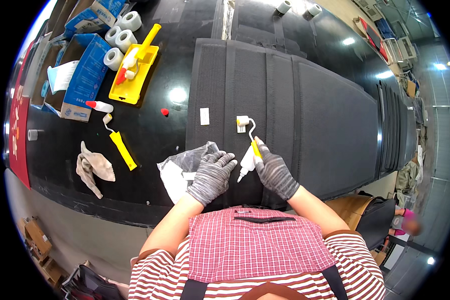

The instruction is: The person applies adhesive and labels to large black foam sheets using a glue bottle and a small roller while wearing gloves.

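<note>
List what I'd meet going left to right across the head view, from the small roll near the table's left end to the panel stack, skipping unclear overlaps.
Small roll, rag, red cap, left hand, bottle, right hand, panel stack.

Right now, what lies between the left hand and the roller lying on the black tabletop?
In the head view, a clear plastic bag lies between the left hand and that roller.

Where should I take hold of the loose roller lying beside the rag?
Probably mid-length on its yellow handle, with the left hand coming from the right: the handle is straight, its free end points toward the person, the rag lies to its left, and the roller head sits at the far end.
</note>
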The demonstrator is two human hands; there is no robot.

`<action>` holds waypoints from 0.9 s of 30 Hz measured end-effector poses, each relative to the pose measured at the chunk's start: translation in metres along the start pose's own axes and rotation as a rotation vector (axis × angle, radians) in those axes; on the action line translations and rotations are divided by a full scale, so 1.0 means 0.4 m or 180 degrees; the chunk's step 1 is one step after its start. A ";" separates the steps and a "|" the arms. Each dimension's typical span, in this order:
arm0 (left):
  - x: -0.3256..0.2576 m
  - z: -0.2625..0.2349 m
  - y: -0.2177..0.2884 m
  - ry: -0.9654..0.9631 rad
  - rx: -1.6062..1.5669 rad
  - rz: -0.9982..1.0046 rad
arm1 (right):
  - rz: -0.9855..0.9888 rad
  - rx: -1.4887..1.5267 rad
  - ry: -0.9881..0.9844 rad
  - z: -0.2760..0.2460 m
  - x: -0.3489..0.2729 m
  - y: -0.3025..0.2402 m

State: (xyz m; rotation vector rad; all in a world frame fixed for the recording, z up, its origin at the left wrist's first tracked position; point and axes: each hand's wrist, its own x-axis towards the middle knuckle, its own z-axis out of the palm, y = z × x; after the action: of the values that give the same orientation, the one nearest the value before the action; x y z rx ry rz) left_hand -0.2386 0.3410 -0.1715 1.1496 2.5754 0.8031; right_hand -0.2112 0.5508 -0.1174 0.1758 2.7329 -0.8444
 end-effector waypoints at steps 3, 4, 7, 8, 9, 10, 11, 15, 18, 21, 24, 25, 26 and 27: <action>0.002 -0.007 0.002 -0.0035 0.0031 -0.0010 | 0.0069 0.0017 0.0047 -0.014 0.038 -0.003; 0.003 -0.009 0.001 -0.0025 0.0008 -0.0004 | 0.0030 0.0082 0.0110 -0.024 0.053 -0.006; 0.000 -0.005 0.002 0.0023 -0.0052 -0.0010 | 0.0011 0.0062 0.0001 -0.039 0.020 -0.029; 0.000 -0.003 0.001 0.0052 -0.0060 -0.0014 | 0.0086 0.0057 -0.0158 -0.038 -0.005 -0.038; 0.001 -0.002 0.002 0.0085 -0.0076 -0.0013 | 0.0166 0.0044 -0.0314 -0.041 -0.029 -0.050; 0.001 -0.002 0.001 0.0084 -0.0085 -0.0009 | 0.0446 -0.0302 -0.0724 -0.050 -0.049 -0.066; 0.000 -0.002 0.001 0.0084 -0.0094 -0.0007 | 0.0404 -0.0246 -0.0731 -0.049 -0.068 -0.061; -0.001 -0.008 0.006 0.0096 -0.0101 -0.0024 | 0.0189 -0.0004 -0.0496 -0.054 -0.105 -0.019; 0.000 -0.003 0.002 0.0107 -0.0107 -0.0028 | 0.0166 -0.0264 -0.0349 -0.035 -0.062 -0.025; 0.003 -0.006 0.005 0.0096 -0.0097 -0.0005 | -0.0084 -0.0198 0.0144 0.002 0.030 0.010; 0.002 -0.007 0.006 0.0098 -0.0115 -0.0015 | -0.0222 0.0099 0.0437 -0.005 0.082 0.011; 0.002 -0.007 0.005 0.0105 -0.0102 0.0000 | -0.0266 0.0021 0.0390 -0.005 0.071 0.013; 0.003 -0.006 0.005 0.0111 -0.0090 0.0017 | -0.0307 -0.0057 0.0346 -0.004 0.043 0.019; 0.003 -0.004 0.004 0.0127 -0.0086 0.0030 | -0.0352 -0.0146 0.0296 -0.001 0.013 0.025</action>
State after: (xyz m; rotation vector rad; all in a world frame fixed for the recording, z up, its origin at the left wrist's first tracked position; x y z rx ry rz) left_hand -0.2391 0.3421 -0.1694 1.1503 2.5847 0.8689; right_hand -0.2144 0.5594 -0.1242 0.0561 2.8687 -0.8207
